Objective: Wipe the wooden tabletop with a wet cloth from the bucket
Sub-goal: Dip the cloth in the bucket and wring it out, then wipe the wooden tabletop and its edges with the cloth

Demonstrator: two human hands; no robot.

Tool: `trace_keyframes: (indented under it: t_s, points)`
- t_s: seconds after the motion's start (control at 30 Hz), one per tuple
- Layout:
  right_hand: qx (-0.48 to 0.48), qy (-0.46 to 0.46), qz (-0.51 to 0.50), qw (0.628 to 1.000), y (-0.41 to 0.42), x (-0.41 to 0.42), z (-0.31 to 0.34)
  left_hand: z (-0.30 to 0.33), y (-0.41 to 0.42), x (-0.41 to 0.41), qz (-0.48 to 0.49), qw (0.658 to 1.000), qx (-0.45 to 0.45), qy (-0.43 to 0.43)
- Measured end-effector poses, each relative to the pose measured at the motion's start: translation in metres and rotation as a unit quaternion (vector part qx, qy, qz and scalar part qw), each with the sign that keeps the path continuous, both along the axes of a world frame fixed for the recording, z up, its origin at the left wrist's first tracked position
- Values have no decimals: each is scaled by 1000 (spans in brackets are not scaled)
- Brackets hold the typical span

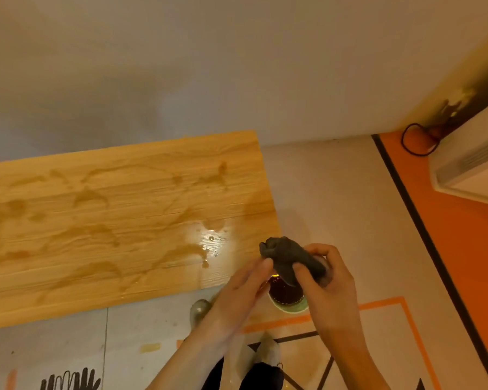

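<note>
Head view, nearest first: both forearms come up from the bottom edge, and both hands meet over the bucket [289, 306], a small pale-green-rimmed vessel of dark water standing on the floor just off the tabletop's near right corner. The right hand [326, 280] has its fingers [303, 270] curled round the dark grey cloth [286, 256], which is bunched into a thick roll; the left hand [247, 280] pinches the roll's other end with fingers that look nearly straight, thumb side hidden. The step in hand looks like wringing. To do it well, I judge the hands should keep the roll directly above the bucket so runoff falls into it and not onto the floor, twist in opposite directions, and stop while the cloth is damp, not dripping.

Further out lies the wooden tabletop [119, 220], already marked with broad wet streaks and a shiny puddle [209, 243] near the right end, just beside the hands. That pooled water suggests too wet a pass, so a firmer squeeze seems wise, then long overlapping strokes along the grain, starting at the puddle and drawing it out thin.

Beyond, pale floor runs to an orange strip [445, 220] and a white wall unit [473, 164] with a black cable [414, 142] at the far right corner.
</note>
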State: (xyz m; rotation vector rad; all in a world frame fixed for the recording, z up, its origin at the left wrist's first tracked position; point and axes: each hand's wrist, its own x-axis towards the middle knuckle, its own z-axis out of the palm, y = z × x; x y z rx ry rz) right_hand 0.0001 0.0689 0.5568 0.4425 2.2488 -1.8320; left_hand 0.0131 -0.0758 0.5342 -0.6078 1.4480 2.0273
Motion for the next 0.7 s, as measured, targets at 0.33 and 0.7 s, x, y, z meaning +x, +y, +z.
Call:
trace_keyframes:
  t_s: [0.33,0.7]
  points:
    - [-126,-155,-27,979,-109,-46,-10,-19,-94,-44,130,989,64,4]
    - [-113,-216,148,958,-114,-127,-52,-63,-108,-108,60,996,-56,32]
